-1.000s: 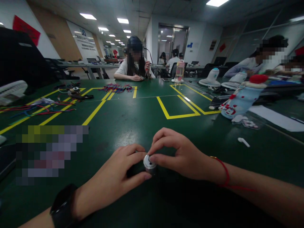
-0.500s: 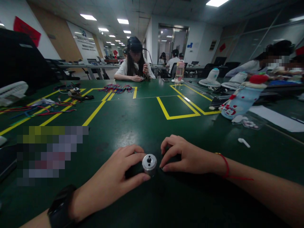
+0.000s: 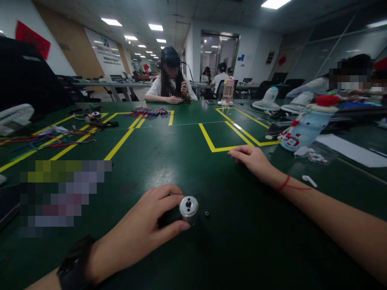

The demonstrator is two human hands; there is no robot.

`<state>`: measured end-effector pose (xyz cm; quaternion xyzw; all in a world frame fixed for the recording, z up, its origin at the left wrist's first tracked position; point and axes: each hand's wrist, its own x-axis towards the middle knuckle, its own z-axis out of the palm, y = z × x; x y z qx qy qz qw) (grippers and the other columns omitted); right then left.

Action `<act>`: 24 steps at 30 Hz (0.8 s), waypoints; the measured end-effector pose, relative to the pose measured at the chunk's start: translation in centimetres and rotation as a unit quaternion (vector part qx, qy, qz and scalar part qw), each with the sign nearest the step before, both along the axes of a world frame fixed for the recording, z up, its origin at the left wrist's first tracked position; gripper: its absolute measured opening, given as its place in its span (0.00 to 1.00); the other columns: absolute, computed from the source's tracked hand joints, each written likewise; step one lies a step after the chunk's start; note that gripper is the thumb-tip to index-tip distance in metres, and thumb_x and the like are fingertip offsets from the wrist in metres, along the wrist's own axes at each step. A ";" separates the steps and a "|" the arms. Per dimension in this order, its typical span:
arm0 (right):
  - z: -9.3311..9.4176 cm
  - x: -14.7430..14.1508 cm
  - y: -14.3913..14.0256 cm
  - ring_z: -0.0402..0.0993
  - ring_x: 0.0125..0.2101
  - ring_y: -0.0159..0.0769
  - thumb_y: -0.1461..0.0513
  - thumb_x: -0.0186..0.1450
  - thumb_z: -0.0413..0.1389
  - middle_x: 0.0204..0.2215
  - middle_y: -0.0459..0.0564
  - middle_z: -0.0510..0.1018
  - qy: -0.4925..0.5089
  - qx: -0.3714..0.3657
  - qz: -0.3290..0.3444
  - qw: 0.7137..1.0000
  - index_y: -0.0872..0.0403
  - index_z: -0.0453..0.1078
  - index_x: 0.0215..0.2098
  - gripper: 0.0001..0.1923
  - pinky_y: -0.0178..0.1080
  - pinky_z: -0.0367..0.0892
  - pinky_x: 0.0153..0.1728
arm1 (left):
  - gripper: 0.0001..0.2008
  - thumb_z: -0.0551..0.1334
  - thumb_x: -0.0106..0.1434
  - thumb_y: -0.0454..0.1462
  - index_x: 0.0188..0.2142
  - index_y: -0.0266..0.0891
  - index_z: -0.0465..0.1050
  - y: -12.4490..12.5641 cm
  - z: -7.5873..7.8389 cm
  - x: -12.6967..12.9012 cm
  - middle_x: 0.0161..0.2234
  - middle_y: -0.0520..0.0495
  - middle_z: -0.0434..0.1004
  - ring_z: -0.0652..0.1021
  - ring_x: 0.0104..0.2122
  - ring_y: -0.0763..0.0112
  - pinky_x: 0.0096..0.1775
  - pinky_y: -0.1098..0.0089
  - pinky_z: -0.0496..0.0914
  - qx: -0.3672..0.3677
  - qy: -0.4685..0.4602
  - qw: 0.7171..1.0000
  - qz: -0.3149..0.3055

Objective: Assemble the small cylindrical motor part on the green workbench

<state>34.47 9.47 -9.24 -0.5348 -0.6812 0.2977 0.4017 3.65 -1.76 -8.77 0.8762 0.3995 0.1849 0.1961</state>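
A short silver metal cylinder point(image 3: 189, 209), like a small motor with a dark centre and two holes in its top, stands on the green table. My left hand point(image 3: 154, 215) grips it from the left, between thumb and fingers. Just right of the cylinder lies a tiny metal ring or nut point(image 3: 207, 213), apart from both hands. Farther out, my right hand point(image 3: 252, 159) is closed beside the yellow tape corner. Its fingers are drawn together at the tips, and whether anything is between them is hidden.
Coloured wires point(image 3: 57, 139) and a wire bundle point(image 3: 149, 113) lie at the left and back. On the right are a blue bottle point(image 3: 306, 127), a plastic bag of beads point(image 3: 317, 157), a white earbud point(image 3: 309, 181) and paper point(image 3: 350, 151). A person point(image 3: 172, 86) sits opposite.
My right hand has moved away, forward and to the right, leaving the tiny ring uncovered on the table. My left hand stays on the metal cylinder.
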 end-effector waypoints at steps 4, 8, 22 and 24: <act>-0.7 0.7 0.9 0.68 0.27 0.33 0.52 0.64 0.54 0.30 0.52 0.76 -0.017 0.007 0.002 1.000 0.59 0.75 0.37 0.18 0.38 0.63 0.29 | 0.13 0.62 0.66 0.43 0.50 0.49 0.71 0.0 -0.2 0.0 0.48 0.49 0.72 0.73 0.46 0.59 0.48 0.61 0.68 0.007 0.003 1.000 0.003; 0.6 -1.3 -1.8 0.69 0.28 0.32 0.55 0.58 0.63 0.29 0.48 0.76 -0.078 -0.009 0.135 0.988 0.56 0.77 0.35 0.13 0.37 0.64 0.31 | 0.13 0.62 0.66 0.43 0.50 0.49 0.70 0.0 -0.2 -0.1 0.49 0.49 0.71 0.73 0.47 0.60 0.49 0.60 0.68 -0.003 0.008 1.000 0.000; 2.6 -8.6 -8.1 0.70 0.35 0.30 0.60 0.62 0.62 0.35 0.46 0.72 -0.008 0.118 0.256 0.959 0.54 0.76 0.38 0.07 0.33 0.65 0.36 | 0.12 0.62 0.66 0.44 0.48 0.48 0.70 0.3 -1.0 -1.2 0.50 0.48 0.70 0.72 0.48 0.57 0.49 0.58 0.68 0.021 0.010 1.000 -0.002; 2.7 -9.1 -8.4 0.70 0.36 0.29 0.61 0.62 0.62 0.35 0.46 0.72 -0.022 0.114 0.270 0.956 0.54 0.77 0.38 0.07 0.33 0.65 0.38 | 0.13 0.61 0.67 0.44 0.50 0.49 0.69 0.4 -1.4 -1.1 0.52 0.48 0.69 0.72 0.49 0.56 0.49 0.57 0.68 0.036 0.011 0.999 -0.003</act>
